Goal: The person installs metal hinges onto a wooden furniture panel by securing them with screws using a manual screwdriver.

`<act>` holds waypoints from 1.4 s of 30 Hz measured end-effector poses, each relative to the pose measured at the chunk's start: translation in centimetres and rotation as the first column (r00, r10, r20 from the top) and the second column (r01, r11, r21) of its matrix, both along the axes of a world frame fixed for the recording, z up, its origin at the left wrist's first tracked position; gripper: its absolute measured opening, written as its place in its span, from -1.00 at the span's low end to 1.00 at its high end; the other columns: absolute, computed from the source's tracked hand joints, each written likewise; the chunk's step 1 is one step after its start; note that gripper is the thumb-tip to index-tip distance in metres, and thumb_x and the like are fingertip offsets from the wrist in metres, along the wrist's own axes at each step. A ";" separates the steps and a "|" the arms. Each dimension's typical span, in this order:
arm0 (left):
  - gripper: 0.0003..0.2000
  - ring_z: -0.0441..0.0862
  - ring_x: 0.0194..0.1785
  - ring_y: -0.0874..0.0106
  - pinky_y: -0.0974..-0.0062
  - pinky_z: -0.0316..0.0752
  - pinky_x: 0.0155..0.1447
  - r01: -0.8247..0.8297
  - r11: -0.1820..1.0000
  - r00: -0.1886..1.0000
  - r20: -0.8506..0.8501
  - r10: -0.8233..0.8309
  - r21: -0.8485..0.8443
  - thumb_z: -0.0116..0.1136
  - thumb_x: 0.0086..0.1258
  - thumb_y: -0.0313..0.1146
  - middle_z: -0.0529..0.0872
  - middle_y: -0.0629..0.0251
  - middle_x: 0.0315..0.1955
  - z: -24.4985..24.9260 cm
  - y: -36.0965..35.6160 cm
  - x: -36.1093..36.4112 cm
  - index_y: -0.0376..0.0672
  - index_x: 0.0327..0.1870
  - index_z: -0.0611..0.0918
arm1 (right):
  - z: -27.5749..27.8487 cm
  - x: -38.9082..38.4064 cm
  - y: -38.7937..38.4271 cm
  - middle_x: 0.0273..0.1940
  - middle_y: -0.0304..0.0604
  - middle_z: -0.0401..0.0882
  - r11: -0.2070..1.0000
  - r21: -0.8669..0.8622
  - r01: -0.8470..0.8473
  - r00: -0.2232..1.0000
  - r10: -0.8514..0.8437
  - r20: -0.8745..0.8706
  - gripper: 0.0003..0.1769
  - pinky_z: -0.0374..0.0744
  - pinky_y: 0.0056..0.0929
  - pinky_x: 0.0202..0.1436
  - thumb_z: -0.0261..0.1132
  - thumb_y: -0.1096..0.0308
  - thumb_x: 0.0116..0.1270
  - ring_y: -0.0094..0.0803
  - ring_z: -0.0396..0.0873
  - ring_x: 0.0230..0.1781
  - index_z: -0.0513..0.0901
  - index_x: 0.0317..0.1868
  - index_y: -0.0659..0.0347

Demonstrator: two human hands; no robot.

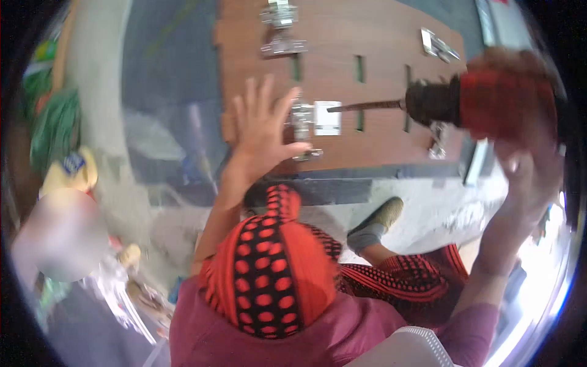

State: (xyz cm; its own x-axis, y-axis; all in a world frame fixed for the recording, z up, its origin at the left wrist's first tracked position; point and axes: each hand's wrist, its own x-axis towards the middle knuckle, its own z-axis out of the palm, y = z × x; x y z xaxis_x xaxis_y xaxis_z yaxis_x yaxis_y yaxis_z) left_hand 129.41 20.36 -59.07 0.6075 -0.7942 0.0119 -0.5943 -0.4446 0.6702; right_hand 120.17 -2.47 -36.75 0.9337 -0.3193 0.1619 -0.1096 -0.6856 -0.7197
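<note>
A brown wooden board (379, 37) with several narrow slots lies in front of me. My left hand (260, 131) rests at its near left part, fingers spread, thumb and index at a shiny metal hinge (301, 122). My right hand (523, 159) grips a red and black power drill (504, 104), held sideways at the board's right side. Its long dark bit (370, 106) points left, and the tip overlaps a white rectangular piece (328, 118) beside the hinge in this view. The drill is blurred, and my right fingers are partly hidden.
More metal hinges sit on the board: one at the far left (280, 27), one at the far right (438, 46), one at the near right (437, 142). Another person in a yellow cap (76, 171) is at the left. Green netting (55, 128) hangs behind them.
</note>
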 end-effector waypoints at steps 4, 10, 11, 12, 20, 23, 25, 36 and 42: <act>-0.07 -0.25 0.52 -0.07 -0.13 -0.34 0.47 -0.033 0.984 0.999 0.002 0.033 0.178 0.45 -0.10 -0.02 0.00 -0.04 0.45 0.5 -0.3 0.2 0.08 0.41 0.27 | 2.8 -2.8 -6.4 -0.01 -0.08 0.57 0.989 -0.142 -0.048 0.981 0.020 -0.190 -0.37 0.60 -0.48 -0.13 0.36 0.12 0.25 -0.39 0.60 -0.12 0.38 0.22 0.28; -0.04 -0.28 0.53 -0.02 -0.06 -0.39 0.49 -0.025 0.966 0.999 -0.019 0.031 0.256 0.43 -0.06 -0.04 -0.05 0.00 0.47 0.9 -0.6 -0.2 0.09 0.45 0.20 | 0.6 -8.9 -8.2 -0.25 -0.11 0.66 0.933 -0.330 0.141 0.985 -0.166 -0.047 -0.48 0.63 -0.45 -0.20 0.49 0.25 0.11 -0.39 0.66 -0.25 0.48 0.03 0.18; -0.03 -0.28 0.53 -0.02 -0.06 -0.38 0.49 -0.035 0.965 0.999 -0.022 0.043 0.261 0.43 -0.07 -0.03 -0.05 0.00 0.47 1.2 -0.6 -0.3 0.07 0.45 0.18 | 0.4 -9.7 -8.6 -0.25 -0.11 0.66 0.930 -0.333 0.154 0.984 -0.175 -0.035 -0.48 0.63 -0.45 -0.20 0.49 0.25 0.11 -0.39 0.66 -0.25 0.48 0.03 0.18; -0.02 -0.29 0.53 -0.03 -0.06 -0.37 0.49 -0.044 0.961 0.998 -0.027 0.054 0.272 0.43 -0.07 -0.03 -0.05 -0.01 0.47 1.5 -0.7 -0.3 0.06 0.46 0.17 | 0.1 -10.3 -9.3 -0.26 -0.12 0.67 0.906 -0.384 0.180 0.976 -0.214 -0.047 -0.54 0.63 -0.44 -0.20 0.45 0.24 0.16 -0.39 0.67 -0.24 0.49 0.03 0.14; -0.01 -0.09 0.49 -0.05 -0.08 -0.21 0.48 0.297 0.928 0.868 0.342 -0.360 0.224 0.43 -0.09 0.04 0.08 -0.02 0.42 11.1 -7.7 2.0 -0.11 0.42 0.21 | -3.9 -11.9 -12.8 -0.20 -0.08 0.63 0.900 -0.275 0.340 0.926 -0.371 -0.068 -0.54 0.61 -0.47 -0.12 0.38 0.19 0.24 -0.40 0.64 -0.18 0.47 0.07 0.17; -0.02 -0.01 0.46 -0.13 -0.16 -0.10 0.44 0.553 0.810 0.719 0.377 -0.583 0.196 0.33 0.01 0.17 0.18 -0.13 0.36 10.5 -15.4 0.4 -0.23 0.40 0.20 | -3.9 -11.8 -12.0 -0.25 -0.10 0.66 0.917 -0.254 0.307 0.940 -0.333 -0.065 -0.58 0.60 -0.44 -0.18 0.38 0.21 0.23 -0.40 0.67 -0.26 0.48 0.03 0.15; 0.02 -0.02 0.46 -0.18 -0.22 -0.09 0.42 0.592 0.770 0.677 0.372 -0.636 0.239 0.30 0.02 0.23 0.17 -0.18 0.37 7.8 -20.6 -1.5 -0.24 0.42 0.16 | -4.3 -11.8 -12.0 -0.29 -0.10 0.68 0.905 -0.293 0.309 0.944 -0.330 -0.024 -0.60 0.59 -0.42 -0.21 0.38 0.23 0.22 -0.39 0.68 -0.31 0.48 -0.01 0.16; 0.07 -0.11 0.51 -0.06 -0.25 -0.26 0.43 0.386 0.922 0.917 0.111 -0.382 -0.017 0.35 -0.05 0.22 0.11 -0.02 0.43 -1.9 -30.1 -11.5 -0.28 0.41 0.14 | -5.0 -13.7 -11.8 -0.25 -0.08 0.62 0.894 -0.192 0.405 0.908 -0.417 -0.030 -0.53 0.53 -0.37 -0.24 0.40 0.18 0.18 -0.27 0.60 -0.35 0.48 0.04 0.14; -0.03 -0.10 0.52 0.04 -0.20 -0.29 0.45 0.366 0.930 0.925 0.120 -0.360 -0.032 0.33 0.02 0.16 0.13 0.00 0.43 -2.2 -29.6 -12.0 -0.33 0.36 0.23 | -5.2 -14.6 -12.7 -0.27 -0.18 0.62 0.949 -0.023 0.316 0.948 -0.315 0.041 -0.52 0.49 -0.47 -0.29 0.42 0.20 0.16 -0.42 0.54 -0.40 0.49 0.05 0.13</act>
State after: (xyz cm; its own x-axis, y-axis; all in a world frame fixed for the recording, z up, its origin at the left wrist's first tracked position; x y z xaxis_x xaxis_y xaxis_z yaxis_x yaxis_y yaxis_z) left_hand 117.43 -9.23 -61.27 0.2700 -0.9565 0.1101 -0.7798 -0.1502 0.6077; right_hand 105.57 -15.19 -41.93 0.7794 -0.5913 0.2071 -0.2978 -0.6406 -0.7078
